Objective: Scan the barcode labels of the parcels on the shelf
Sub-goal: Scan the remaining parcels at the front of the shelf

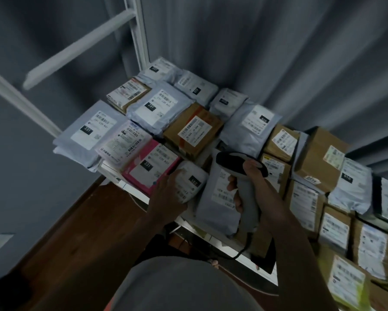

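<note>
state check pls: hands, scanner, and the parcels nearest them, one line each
right hand: grips the scanner handle, thumb on top
scanner: held above the parcels, head pointing away from the person, cable hanging below
left hand: fingers resting on the small white parcel
small white parcel: lying at the shelf's front edge, label up
pink parcel: flat, label up, untouched
grey mailer: under the scanner, label up
</note>
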